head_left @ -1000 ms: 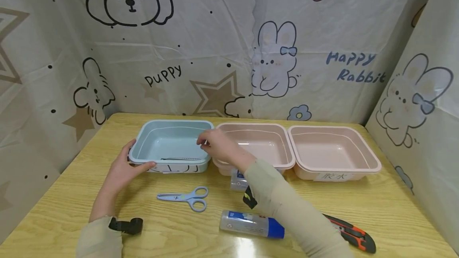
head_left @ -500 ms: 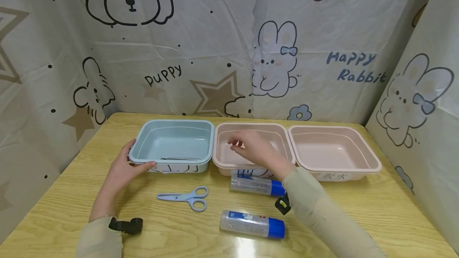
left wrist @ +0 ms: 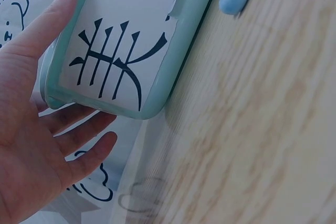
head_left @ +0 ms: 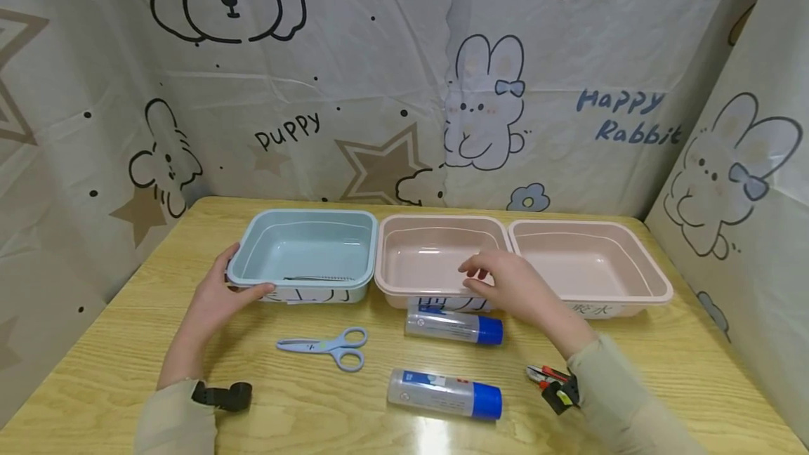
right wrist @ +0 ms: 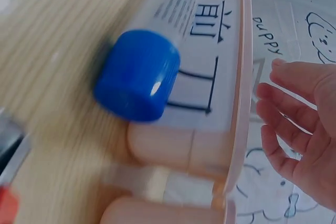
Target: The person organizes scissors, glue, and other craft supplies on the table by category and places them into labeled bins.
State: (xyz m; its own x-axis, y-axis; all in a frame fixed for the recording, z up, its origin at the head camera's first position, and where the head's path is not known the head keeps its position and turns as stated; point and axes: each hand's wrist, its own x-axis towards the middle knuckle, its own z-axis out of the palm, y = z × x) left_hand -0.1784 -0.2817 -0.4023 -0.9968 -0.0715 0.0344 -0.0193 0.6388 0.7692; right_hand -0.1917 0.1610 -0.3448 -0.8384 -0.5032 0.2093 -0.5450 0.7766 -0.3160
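In the head view my left hand (head_left: 218,293) holds the left front corner of a light blue plastic bin (head_left: 303,215), thumb along the front rim and fingers at its left side. A thin dark strip with fine notches (head_left: 319,279) lies inside, by the front wall. My right hand (head_left: 515,286), fingers loosely bent and holding nothing, hovers over the right front corner of the middle pink bin (head_left: 404,258). Just before that bin lies a clear glue bottle with a blue cap (head_left: 451,326). A second glue bottle (head_left: 442,394) lies nearer.
Light blue scissors (head_left: 325,348) lie in front of the blue bin. Another pink bin (head_left: 588,262) with a paper label stands at the right end of the row. A red and black utility knife (head_left: 546,374) is mostly hidden by my right wrist. A printed cloth hangs behind the table.
My right hand has moved right from the blue bin's right edge, across the middle pink bin, to its front right corner. My left hand has stayed on the blue bin.
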